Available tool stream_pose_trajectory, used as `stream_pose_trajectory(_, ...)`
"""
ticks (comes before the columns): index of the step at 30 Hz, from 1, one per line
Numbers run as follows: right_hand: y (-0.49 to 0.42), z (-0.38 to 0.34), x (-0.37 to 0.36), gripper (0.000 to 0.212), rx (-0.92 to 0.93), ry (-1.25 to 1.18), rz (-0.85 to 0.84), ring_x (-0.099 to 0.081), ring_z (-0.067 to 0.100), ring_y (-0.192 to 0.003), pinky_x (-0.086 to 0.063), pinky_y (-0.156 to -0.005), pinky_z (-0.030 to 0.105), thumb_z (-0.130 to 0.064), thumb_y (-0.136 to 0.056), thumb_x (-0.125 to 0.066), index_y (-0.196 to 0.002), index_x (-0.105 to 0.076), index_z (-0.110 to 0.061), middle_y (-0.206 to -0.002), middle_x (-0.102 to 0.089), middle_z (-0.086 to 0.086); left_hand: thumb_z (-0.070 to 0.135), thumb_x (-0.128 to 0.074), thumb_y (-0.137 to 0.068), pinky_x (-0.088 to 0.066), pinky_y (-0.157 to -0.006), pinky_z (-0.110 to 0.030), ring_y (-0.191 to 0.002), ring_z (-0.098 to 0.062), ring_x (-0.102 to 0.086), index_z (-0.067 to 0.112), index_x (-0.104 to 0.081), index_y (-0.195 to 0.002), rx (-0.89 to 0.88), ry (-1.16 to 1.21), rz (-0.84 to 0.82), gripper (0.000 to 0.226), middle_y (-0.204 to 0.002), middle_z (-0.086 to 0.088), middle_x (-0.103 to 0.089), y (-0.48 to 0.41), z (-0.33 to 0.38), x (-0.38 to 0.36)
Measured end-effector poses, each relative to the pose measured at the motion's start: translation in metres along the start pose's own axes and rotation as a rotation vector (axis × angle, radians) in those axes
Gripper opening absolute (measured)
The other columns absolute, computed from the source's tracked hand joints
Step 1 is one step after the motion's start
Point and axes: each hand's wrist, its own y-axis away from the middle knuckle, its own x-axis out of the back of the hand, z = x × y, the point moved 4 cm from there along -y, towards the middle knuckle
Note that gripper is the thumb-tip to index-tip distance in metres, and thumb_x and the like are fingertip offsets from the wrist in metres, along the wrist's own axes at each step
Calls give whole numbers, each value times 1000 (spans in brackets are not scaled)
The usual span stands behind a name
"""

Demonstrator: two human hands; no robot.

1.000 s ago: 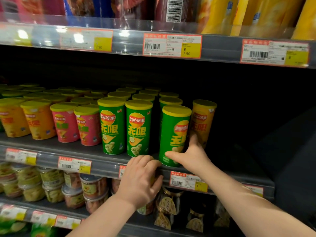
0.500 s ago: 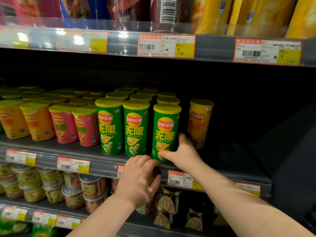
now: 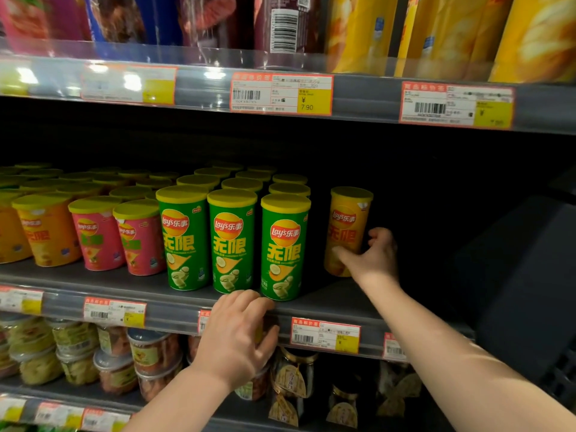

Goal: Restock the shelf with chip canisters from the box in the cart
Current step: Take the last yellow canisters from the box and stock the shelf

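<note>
Three green chip canisters stand in a front row on the middle shelf [image 3: 336, 302], the rightmost green canister [image 3: 285, 244] upright near the edge. To its right, set further back, stands a lone yellow canister [image 3: 346, 219]. My right hand [image 3: 374, 260] wraps round the yellow canister's lower part, thumb on its front and fingers curled at its right side. My left hand [image 3: 233, 335] holds the shelf's front edge just below the green canisters, fingers curled over the lip. The box and cart are out of view.
Pink canisters [image 3: 96, 235] and orange canisters [image 3: 46, 232] fill the shelf's left side, with more rows behind. The upper shelf's price rail [image 3: 280, 93] hangs overhead. Jars [image 3: 149, 360] sit on the shelf below. A dark bulky shape [image 3: 523, 275] stands at the right.
My right hand let go of the rightmost green canister, now upright in the row, and moved right to take hold of the yellow canister. My left hand stayed on the shelf edge.
</note>
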Motion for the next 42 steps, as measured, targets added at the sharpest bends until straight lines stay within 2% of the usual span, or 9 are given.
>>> stream_pose_trajectory(3,-9,7,-8,83,-34,-23,-99,-45,32,-125,-42,-94,36,-23,-75,-78,-140,-28,-11,-139,-41,14,49,-47,-76,-46,-75,-24,-81,-11,-54,25,-62,-94,2,12,-8,34,-86,10,-58,0,0,0)
stream_pose_trajectory(6,-15,12,-16,76,-51,-96,-177,-48,32,-124,-43,-97,39,-11,-79,-73,-141,-28,-9,-138,-45,16,48,-48,-76,-37,-78,-20,-82,-11,-53,25,-60,-96,-1,26,-4,32,-87,10,-58,-1,-1,0)
stream_pose_trajectory(9,-24,13,-20,68,-51,-179,-243,-47,31,-126,-42,-99,39,-3,-82,-69,-139,-33,-10,-137,-47,14,48,-48,-76,-40,-78,-21,-80,-13,-56,24,-63,-95,6,28,-15,33,-87,9,-59,-2,0,1)
stream_pose_trajectory(18,-35,12,-28,67,-92,-262,-296,-44,32,-129,-40,-101,41,-7,-85,-67,-143,-33,-12,-140,-46,15,47,-49,-75,-36,-77,-21,-79,-11,-54,25,-61,-93,-3,20,-6,31,-85,9,-59,-4,1,2)
stream_pose_trajectory(22,-34,12,-30,66,-88,-240,-296,-45,32,-129,-39,-102,42,-8,-85,-67,-142,-34,-11,-140,-47,15,49,-47,-75,-47,-74,-21,-77,-11,-58,26,-63,-91,7,5,-36,33,-85,12,-59,-4,3,4)
stream_pose_trajectory(25,-33,10,-29,67,-89,-221,-296,-45,31,-128,-39,-102,41,-8,-85,-68,-142,-34,-10,-139,-48,15,49,-46,-75,-46,-75,-20,-77,-11,-58,26,-64,-91,9,8,-50,34,-85,12,-59,-5,3,5)
stream_pose_trajectory(31,-21,14,-19,64,-48,-74,-253,-46,30,-126,-40,-98,34,-11,-86,-66,-142,-35,-9,-139,-46,16,50,-46,-73,-34,-79,-19,-79,-11,-56,26,-63,-94,-1,1,-56,36,-86,11,-59,-4,3,5)
stream_pose_trajectory(36,-1,7,-1,53,61,159,-182,-49,27,-122,-42,-93,31,-25,-88,-64,-136,-44,-14,-137,-49,10,53,-42,-70,-53,-69,-27,-76,-15,-62,24,-67,-92,-15,-52,-91,44,-83,10,-62,-6,3,7)
stream_pose_trajectory(42,49,-10,29,43,327,586,-162,-49,26,-119,-44,-94,35,-37,-89,-58,-129,-52,-22,-130,-52,3,51,-55,-61,-55,-65,-31,-71,-22,-66,20,-70,-89,-54,-128,-164,45,-81,2,-67,-11,6,8)
